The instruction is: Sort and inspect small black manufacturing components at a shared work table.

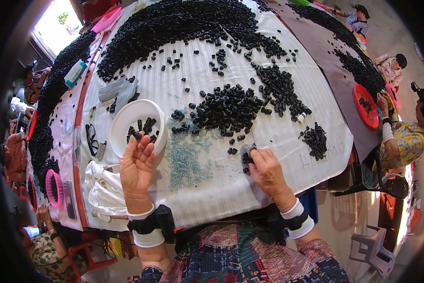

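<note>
At the near rim of a white plastic bowl (162,123), my left hand (137,162) is turned palm up. Its fingertips pinch a small black cylindrical part (135,135). Several similar parts lie in the bowl. My right hand (267,170) is closed low over the cloth, right of the middle. Something grey (248,150) covers or sits at its fingertips, and small black parts show beside them; what it grips is partly hidden. Beyond my hands is a pile of black parts (228,107). Between them lies a scatter of small clear bluish pieces (186,160).
A large black heap (174,28) covers the far table. A smaller pile (315,140) of thin black pieces is at right. Eyeglasses (92,139) and a white cloth (103,188) lie at left. Other people work at side tables with a red tray (365,120) and a pink basket (54,203).
</note>
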A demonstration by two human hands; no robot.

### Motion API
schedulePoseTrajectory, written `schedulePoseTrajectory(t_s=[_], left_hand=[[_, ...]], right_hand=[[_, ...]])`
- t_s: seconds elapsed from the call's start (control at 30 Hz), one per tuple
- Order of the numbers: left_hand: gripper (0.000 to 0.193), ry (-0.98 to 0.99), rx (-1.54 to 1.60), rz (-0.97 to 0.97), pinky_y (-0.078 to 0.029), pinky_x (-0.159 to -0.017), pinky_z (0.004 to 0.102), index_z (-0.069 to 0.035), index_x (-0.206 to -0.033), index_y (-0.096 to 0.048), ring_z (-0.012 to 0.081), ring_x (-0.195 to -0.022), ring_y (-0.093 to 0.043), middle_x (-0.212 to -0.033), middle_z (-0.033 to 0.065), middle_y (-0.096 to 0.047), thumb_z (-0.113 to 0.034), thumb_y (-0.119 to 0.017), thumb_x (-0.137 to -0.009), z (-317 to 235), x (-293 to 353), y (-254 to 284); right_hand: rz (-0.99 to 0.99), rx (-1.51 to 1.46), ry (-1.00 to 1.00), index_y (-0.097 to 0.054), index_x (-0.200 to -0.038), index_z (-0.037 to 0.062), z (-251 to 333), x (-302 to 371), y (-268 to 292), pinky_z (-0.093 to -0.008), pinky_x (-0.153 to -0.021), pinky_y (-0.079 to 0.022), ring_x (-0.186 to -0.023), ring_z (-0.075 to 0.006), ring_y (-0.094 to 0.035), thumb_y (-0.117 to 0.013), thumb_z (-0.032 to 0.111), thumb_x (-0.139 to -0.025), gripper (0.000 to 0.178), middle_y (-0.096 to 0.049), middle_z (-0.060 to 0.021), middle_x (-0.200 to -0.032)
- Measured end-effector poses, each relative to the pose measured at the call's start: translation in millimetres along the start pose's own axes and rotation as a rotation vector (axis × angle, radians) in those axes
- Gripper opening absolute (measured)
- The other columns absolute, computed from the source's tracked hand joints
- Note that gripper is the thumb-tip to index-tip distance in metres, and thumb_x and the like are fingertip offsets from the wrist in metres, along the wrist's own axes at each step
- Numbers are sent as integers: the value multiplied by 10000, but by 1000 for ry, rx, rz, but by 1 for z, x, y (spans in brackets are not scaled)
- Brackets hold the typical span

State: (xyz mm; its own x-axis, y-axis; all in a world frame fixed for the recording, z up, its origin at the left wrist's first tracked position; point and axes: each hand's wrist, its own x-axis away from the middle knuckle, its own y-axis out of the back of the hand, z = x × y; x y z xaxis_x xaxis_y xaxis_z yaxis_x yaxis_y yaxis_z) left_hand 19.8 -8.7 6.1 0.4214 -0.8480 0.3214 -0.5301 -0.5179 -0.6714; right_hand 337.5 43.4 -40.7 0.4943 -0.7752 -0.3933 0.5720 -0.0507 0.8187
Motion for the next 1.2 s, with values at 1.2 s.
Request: schedulePoseTrajectory(t_s=[1.2], left_hand=[[128,404,-259,251,-519,-542,219,-9,-953,-606,100,-624,-590,-735,39,-605,-81,-629,-849,95,62,-17]], right_hand=[[-121,-235,30,-544,-947,-24,11,17,6,-387,-664,-457,-730,-325,-539,-578,-77,-705,250,-565,-154,-781]])
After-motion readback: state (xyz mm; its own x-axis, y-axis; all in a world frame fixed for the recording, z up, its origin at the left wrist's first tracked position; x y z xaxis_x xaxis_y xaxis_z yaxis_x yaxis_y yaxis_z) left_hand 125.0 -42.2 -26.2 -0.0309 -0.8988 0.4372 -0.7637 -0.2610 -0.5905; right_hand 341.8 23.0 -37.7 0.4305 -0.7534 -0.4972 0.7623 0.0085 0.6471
